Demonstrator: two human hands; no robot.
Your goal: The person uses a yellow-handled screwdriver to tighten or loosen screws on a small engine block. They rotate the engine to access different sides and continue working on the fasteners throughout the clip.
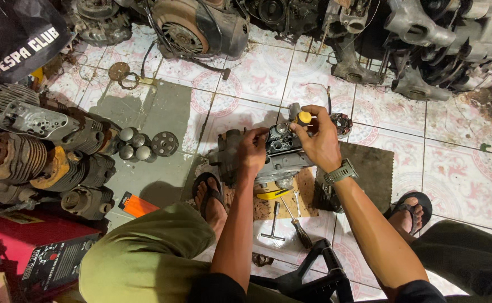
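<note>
Holding yellow-handled screwdriver (303, 118) in my right hand (320, 145), frame centre, tip down on grey carburetor (282, 150); left hand (253, 150) clamped round carburetor's left side.

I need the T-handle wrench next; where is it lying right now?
In the head view, the T-handle wrench lies on the tiled floor between the person's feet, just left of a screwdriver and below the engine part.

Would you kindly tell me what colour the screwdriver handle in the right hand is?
Yellow with a black band; the screwdriver handle shows in the head view.
</note>
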